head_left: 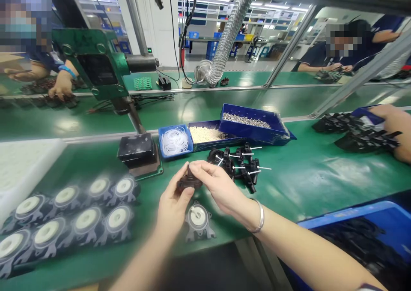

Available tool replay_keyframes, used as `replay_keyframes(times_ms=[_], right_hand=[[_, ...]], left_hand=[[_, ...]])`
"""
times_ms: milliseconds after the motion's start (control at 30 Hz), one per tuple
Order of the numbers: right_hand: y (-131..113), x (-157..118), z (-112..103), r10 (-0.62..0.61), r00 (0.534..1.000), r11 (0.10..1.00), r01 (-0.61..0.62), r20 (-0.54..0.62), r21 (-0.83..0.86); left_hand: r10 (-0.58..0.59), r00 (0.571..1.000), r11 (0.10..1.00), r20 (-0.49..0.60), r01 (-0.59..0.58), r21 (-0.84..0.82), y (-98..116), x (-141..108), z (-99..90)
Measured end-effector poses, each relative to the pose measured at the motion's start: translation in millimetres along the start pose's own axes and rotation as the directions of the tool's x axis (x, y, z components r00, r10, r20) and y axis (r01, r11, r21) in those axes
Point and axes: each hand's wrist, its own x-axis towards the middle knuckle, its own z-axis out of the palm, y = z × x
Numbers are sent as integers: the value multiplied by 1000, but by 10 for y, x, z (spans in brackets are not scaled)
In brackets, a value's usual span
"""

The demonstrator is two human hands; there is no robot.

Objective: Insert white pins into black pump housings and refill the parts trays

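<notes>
Between my two hands is a small dark part [190,180], held just above the green bench. My left hand [173,203] grips it from the left, thumb in front. The fingers of my right hand [218,184] pinch its top and right side; a silver bangle circles that wrist. Right below the hands lies a black bracket with a white disc [198,216]. Black housings with thin white pins [229,166] lie together just beyond my right hand. The underside of the held part is hidden.
Several disc-bearing brackets [85,219] fill the left. Behind are a tray of white rings [176,142], a tray of cream pieces [205,134], a bin of metal pins [253,128] and a green press [96,64]. A blue crate [353,214] stands right; another person's hand [396,124] is above it.
</notes>
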Motion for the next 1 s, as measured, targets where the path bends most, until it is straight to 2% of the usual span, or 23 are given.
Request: replay_keyframes(times_ms=[100,167,267,333,400,467,567,633,667,733,800,833,900,967,1000], right_hand=[[19,9,-1,-84,995,991,88,47,-100],[48,-73,-18,-145,985,958,162,87,-234],[48,-194,-86,-204,971,868,238,124,-437],[-100,-156,-160,-263,959,812,279,104,-513],[-450,7,-257,-400,916,755,345,26,-558],[-958,274,-389,-568,820,693,425,-76,-583],[-1696,728,-630,-651,734,635,388,-192,-668],[-1983,921,-731,-658,722,599,331,-213,-729],[-2043,954,-739,-661,723,578,322,-199,-750],[-1997,882,-671,-666,736,531,354,-121,-770],[-1756,656,-545,-636,771,505,411,-6,-759],[-1579,506,-490,-593,804,508,417,45,-754],[-1154,197,-449,-393,898,552,402,197,-730],[-680,-54,-507,-184,930,579,365,319,-729],[-440,-143,-561,-131,942,582,326,310,-745]], left_hand=[[-60,992,975,-110,35,-218,21,81,69],[-142,978,931,-151,81,-355,26,113,93],[-259,952,862,-162,153,-484,-17,163,76],[-318,935,818,-159,185,-545,-82,216,35],[-383,911,764,-153,220,-606,-147,267,-12],[-436,890,726,-132,262,-636,-186,297,-48],[-481,873,712,-80,335,-617,-179,308,-78],[-506,861,699,-50,376,-608,-151,313,-86],[-515,856,694,-40,388,-607,-140,315,-87],[-522,852,688,-42,392,-611,-131,309,-81],[-526,847,685,-77,369,-628,-142,284,-60],[-530,842,681,-100,353,-642,-152,269,-44],[-538,833,660,-129,321,-679,-172,251,-9],[-531,839,631,-118,299,-716,-186,264,22],[-527,842,623,-118,287,-728,-189,280,33]])
